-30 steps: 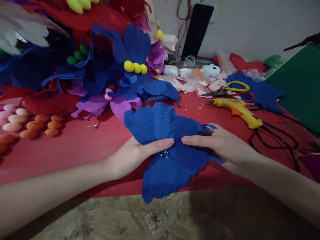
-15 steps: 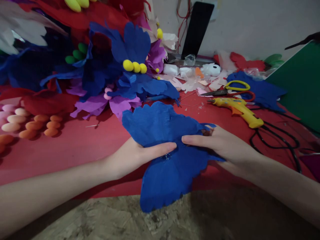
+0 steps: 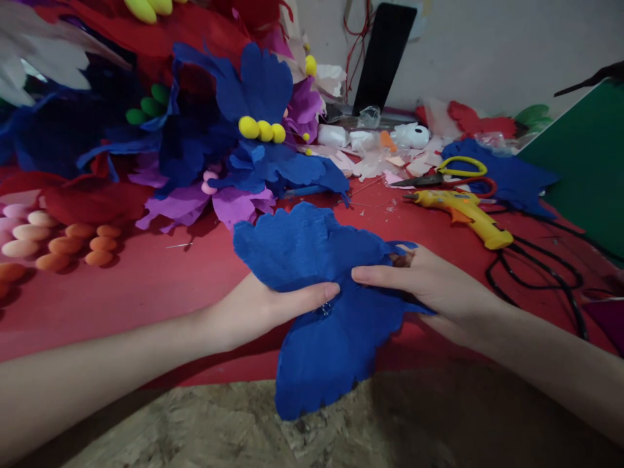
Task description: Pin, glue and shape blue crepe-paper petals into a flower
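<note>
A blue crepe-paper flower piece with scalloped petals is held over the red sheet in the middle of the view. My left hand grips its left side, thumb lying across the top near a small metal pin at the centre. On the right side, my right hand pinches the same piece, its thumb pointing left and the fingers tucked under the paper. The two thumbs almost meet at the flower's centre.
Finished blue, purple and red paper flowers are piled at the back left. Orange and pink foam ovals lie at the left. A yellow glue gun with black cord, scissors, paper scraps and a green board sit to the right. Bare chipboard lies nearest me.
The blue piece has shifted slightly left and its lower petal hangs lower. My left thumb has moved over the pin. Both hands stay in much the same place.
</note>
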{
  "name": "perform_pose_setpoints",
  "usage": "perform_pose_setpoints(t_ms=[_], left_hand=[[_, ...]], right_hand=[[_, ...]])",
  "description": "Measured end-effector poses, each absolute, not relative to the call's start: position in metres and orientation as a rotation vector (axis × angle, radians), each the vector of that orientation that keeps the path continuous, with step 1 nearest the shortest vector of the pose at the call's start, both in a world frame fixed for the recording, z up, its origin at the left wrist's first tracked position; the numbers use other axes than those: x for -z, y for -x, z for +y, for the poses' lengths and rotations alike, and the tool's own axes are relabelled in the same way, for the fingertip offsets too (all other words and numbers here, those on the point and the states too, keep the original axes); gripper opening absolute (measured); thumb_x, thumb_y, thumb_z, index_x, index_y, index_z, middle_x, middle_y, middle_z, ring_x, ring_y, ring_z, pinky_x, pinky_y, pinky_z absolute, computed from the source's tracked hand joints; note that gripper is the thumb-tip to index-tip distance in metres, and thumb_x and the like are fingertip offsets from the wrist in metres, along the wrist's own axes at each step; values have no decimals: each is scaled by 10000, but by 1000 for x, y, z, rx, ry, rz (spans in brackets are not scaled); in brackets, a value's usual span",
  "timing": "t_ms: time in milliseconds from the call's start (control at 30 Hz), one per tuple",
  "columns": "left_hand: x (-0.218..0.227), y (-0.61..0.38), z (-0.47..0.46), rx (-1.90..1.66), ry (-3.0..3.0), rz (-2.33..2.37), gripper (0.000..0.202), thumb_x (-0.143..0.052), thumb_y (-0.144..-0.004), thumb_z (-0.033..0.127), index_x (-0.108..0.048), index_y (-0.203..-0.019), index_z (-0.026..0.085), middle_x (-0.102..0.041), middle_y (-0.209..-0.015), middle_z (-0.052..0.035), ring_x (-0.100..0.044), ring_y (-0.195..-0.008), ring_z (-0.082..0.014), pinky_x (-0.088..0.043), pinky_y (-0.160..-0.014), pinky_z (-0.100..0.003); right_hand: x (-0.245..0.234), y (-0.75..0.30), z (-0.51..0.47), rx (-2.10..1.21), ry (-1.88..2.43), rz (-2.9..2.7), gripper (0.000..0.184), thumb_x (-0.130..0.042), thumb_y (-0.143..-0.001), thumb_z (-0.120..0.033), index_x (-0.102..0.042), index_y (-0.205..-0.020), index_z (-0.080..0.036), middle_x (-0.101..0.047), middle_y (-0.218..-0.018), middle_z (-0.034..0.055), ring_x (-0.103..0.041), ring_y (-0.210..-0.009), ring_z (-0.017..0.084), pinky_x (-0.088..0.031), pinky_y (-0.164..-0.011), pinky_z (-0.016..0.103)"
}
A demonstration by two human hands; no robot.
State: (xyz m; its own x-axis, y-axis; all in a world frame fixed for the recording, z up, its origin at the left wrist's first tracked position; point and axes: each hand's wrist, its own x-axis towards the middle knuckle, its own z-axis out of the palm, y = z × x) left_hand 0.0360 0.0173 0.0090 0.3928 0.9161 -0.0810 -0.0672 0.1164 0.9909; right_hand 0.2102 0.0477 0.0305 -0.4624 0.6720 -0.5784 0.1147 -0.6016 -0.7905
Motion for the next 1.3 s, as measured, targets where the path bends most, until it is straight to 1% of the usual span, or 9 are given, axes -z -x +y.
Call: perform_pose_setpoints(t_ms=[167, 300, 467, 600, 733, 833, 967, 1167, 1300], left_hand=[[-10, -36, 17, -871, -1221, 903, 455, -596, -735, 303, -513, -1180, 254, -624, -1131, 0, -567, -1042, -235, -464, -882, -292], [-8, -34, 17, -869, -1243, 912, 450, -588, -745, 296, -506, -1186, 257, -618, -1140, 3, -552, -1064, -235, -450, -902, -297], [-5, -33, 18, -850, -1307, 906, 457, -572, -764, 296, -480, -1210, 260, -625, -1129, -6, -581, -1022, -222, -458, -899, -310], [-3, -33, 19, -883, -1362, 921, 454, -576, -761, 299, -485, -1205, 276, -651, -1082, -2, -581, -1022, -230, -450, -911, -326], [-5, -34, 19, -861, -1381, 926, 408, -560, -774, 309, -513, -1177, 273, -654, -1075, 8, -564, -1051, -216, -435, -925, -301], [-8, -35, 18, -843, -1357, 940, 377, -561, -771, 318, -541, -1144, 267, -642, -1098, 18, -549, -1073, -214, -428, -930, -284], [-9, -37, 17, -876, -1273, 925, 367, -573, -762, 329, -559, -1123, 265, -652, -1079, 28, -518, -1110, -219, -411, -949, -281], [-3, -37, 17, -927, -1158, 937, 343, -550, -781, 313, -560, -1117, 243, -613, -1145, 37, -518, -1104, -192, -384, -971, -272], [-5, -37, 18, -903, -1211, 960, 328, -524, -794, 283, -562, -1114, 224, -615, -1142, 27, -497, -1128, -194, -351, -998, -296]], right_hand=[[-31, -210, 47, -2110, 1351, -1132, 211, -709, -540, -163, -647, -741, -155, -648, -745, 9, -611, -604, 94, -496, -515, 130], [-28, -210, 49, -2109, 1336, -1165, 200, -703, -558, -170, -649, -750, -160, -647, -737, 3, -607, -602, 88, -505, -544, 141], [-26, -211, 49, -2074, 1334, -1267, 227, -707, -570, -210, -655, -788, -177, -648, -833, 7, -620, -689, 108, -525, -643, 183], [-24, -212, 49, -2037, 1353, -1338, 245, -717, -561, -247, -655, -784, -170, -646, -824, 17, -614, -679, 113, -523, -639, 195], [-21, -213, 49, -2010, 1353, -1397, 249, -711, -572, -278, -650, -785, -164, -643, -815, 24, -611, -684, 125, -528, -667, 243], [-22, -212, 49, -2023, 1294, -1335, 271, -711, -568, -236, -656, -825, -169, -644, -833, 20, -614, -710, 112, -524, -679, 206], [-25, -211, 48, -2044, 1269, -1210, 285, -716, -548, -197, -659, -824, -157, -648, -819, 25, -616, -679, 98, -515, -620, 155], [-24, -212, 53, -1967, 1326, -1185, 250, -719, -567, -250, -659, -774, -122, -646, -746, 44, -596, -578, 77, -499, -552, 135], [-27, -213, 55, -1922, 1339, -1189, 235, -723, -562, -247, -659, -759, -135, -617, -624, 9, -548, -480, 58, -481, -496, 140]])
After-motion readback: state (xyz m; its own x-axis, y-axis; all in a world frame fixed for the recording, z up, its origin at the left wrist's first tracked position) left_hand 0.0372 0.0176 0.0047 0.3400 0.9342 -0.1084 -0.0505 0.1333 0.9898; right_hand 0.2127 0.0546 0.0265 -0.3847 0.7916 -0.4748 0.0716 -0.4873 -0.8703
